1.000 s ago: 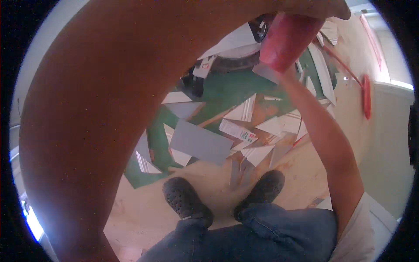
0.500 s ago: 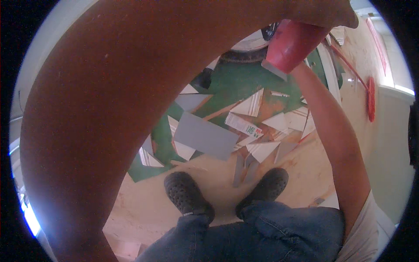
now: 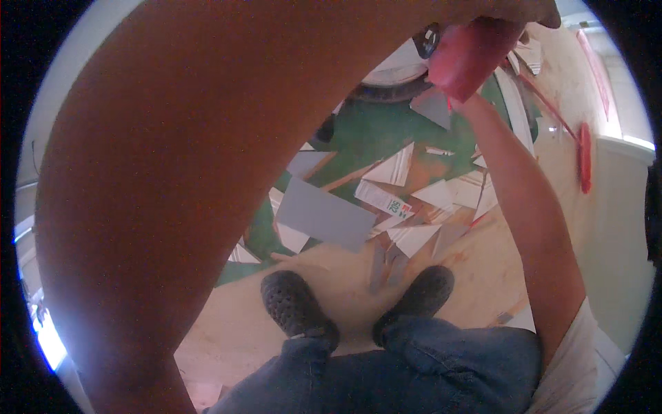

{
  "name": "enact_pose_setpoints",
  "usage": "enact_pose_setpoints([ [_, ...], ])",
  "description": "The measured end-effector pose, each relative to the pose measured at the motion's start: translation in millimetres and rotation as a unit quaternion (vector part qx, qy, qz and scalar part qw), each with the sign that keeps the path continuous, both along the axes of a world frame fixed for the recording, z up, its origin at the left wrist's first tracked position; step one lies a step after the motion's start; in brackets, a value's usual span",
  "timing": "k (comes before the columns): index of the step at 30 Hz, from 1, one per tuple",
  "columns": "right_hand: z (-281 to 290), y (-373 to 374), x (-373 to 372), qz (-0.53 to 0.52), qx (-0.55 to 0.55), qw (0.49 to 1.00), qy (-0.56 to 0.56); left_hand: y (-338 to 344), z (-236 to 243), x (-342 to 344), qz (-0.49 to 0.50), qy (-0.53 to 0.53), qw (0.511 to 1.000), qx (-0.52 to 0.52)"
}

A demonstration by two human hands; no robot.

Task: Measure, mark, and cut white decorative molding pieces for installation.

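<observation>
From the left side my left arm reaches across the view. My left hand (image 3: 532, 12), partly cut off by the upper edge, curls over a red, rounded, tapered object (image 3: 472, 58) whose kind I cannot make out. My right forearm (image 3: 520, 179) rises from the lower right, and its wrist ends at the lower end of this red object. The right hand's fingers are hidden there. A grey triangular board piece (image 3: 432, 108) shows just beneath and left of the red object; whether a hand touches it cannot be seen.
White and grey board offcuts lie scattered on a green sheet (image 3: 372, 124), among them a larger grey rectangle (image 3: 324, 215) and a narrow white printed box (image 3: 383, 199). A round dark-rimmed thing (image 3: 393, 91) stands beyond. A red-headed broom (image 3: 585, 159) lies right. My dark shoes (image 3: 293, 303) are near.
The red object has moved up and slightly right, with my left hand and arm a little higher. More of the grey triangular piece below it now shows.
</observation>
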State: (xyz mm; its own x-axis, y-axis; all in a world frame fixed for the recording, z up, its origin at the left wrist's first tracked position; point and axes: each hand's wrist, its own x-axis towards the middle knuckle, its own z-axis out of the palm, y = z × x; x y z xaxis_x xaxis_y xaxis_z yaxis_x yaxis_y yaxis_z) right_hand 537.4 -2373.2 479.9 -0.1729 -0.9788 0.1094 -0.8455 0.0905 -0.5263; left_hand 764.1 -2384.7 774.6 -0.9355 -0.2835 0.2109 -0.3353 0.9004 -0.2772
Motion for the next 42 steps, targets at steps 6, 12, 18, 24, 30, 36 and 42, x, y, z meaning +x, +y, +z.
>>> enact_pose_setpoints([
  [6,-10.3,-0.3,-3.3,0.016,0.002,1.000,0.022,-10.0,4.3,-13.1,-0.030,-0.005,0.999,-0.027],
  [12,17.5,-0.4,13.4,-0.009,-0.155,0.988,-0.025,0.0,15.9,-14.3,-0.014,-0.049,0.997,-0.054],
  [18,17.3,-1.3,18.6,-0.040,0.036,0.997,-0.064,7.5,8.9,-4.3,0.044,-0.050,0.998,0.002],
  [24,51.3,15.5,36.9,-0.058,0.096,0.983,-0.148,9.0,-1.4,5.4,0.047,0.047,0.992,0.107],
  [30,-44.5,-26.5,-27.0,0.148,-0.092,0.918,0.357,11.9,-14.2,9.0,0.033,0.158,0.948,0.274],
  [36,-29.1,-16.0,-40.1,0.146,-0.013,0.928,0.342,23.5,-22.4,18.6,0.008,0.263,0.864,0.430],
  [42,-5.2,-4.1,-3.4,-0.008,0.041,0.999,0.031,36.4,-38.2,37.4,-0.015,0.339,0.782,0.523],
])
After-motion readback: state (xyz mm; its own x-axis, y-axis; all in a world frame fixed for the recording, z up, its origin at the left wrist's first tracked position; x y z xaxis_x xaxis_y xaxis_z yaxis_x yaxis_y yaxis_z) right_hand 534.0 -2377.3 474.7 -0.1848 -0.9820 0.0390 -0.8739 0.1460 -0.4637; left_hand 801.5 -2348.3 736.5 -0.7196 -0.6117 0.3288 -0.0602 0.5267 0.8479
